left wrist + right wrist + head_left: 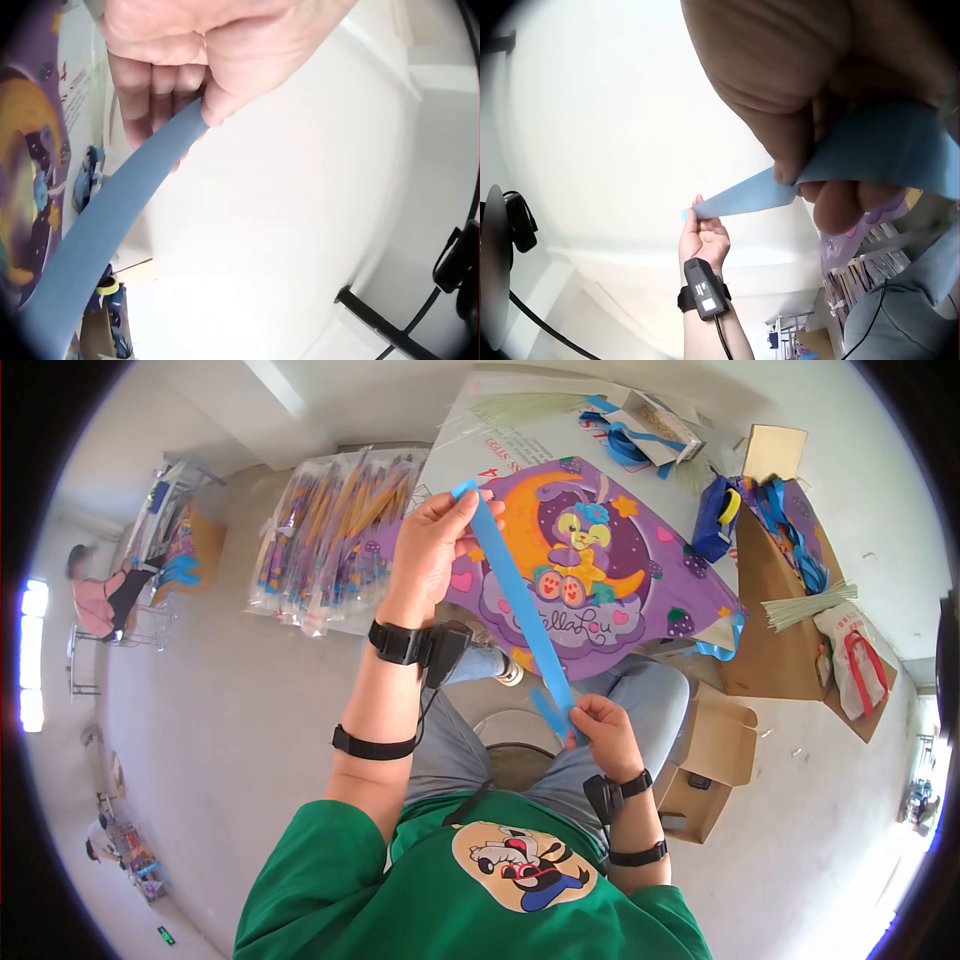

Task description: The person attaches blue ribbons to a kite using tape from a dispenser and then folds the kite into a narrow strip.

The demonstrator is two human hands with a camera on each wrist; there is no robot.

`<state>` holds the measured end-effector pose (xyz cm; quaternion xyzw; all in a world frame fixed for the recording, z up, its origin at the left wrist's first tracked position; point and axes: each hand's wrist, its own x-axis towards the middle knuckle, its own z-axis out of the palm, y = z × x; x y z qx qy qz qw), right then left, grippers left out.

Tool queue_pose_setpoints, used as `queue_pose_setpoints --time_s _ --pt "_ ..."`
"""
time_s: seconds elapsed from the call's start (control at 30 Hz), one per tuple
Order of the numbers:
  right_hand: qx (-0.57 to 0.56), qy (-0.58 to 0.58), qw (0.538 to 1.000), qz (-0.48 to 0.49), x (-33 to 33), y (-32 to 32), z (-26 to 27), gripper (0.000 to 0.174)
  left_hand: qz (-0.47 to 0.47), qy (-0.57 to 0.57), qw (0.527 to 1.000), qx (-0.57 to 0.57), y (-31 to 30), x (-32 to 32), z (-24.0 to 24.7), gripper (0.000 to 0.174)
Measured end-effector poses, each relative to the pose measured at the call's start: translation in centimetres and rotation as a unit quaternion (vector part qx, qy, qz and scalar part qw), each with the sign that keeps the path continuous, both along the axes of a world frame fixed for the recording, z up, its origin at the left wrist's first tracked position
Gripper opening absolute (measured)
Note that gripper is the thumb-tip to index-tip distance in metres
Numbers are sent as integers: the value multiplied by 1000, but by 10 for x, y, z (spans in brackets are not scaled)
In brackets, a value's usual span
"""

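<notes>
A blue ribbon-like strip (520, 600) is stretched on a slant between both hands, over a purple kite (660, 595) printed with a cartoon rabbit on a moon. At the strip's upper end, my left hand (432, 550) pinches it between thumb and fingers. The left wrist view shows that strip (112, 210) running down from the thumb. My right hand (608, 735) pinches the lower part near my knee, and a short tail hangs beside it. In the right wrist view the strip (742, 196) passes through the right fingers, which partly hide it.
Clear-bagged printed bundles (335, 540) lie left of the kite. Behind it sit a box (660, 425) with blue strips and a blue tape dispenser (715, 520). Pale sticks (805, 606) rest on a cardboard box (760, 630) at right. A smaller open carton (722, 745) is below.
</notes>
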<state>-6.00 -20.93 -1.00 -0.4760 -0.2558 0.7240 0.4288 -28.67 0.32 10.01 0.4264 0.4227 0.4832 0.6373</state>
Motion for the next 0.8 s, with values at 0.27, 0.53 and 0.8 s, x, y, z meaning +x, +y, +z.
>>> queue_pose_setpoints --time_s 0.27,0.53,0.8 --pt "2 -3 1000 15 10 -4 -8 8 68 94 988 105 -10 -8 36 25" --pt "24 8 999 -27 5 8 9 7 41 265 955 126 -65 16 -14 41" --pt "78 116 988 -66 -9 25 30 13 -311 57 938 -146 -123 55 -65 56"
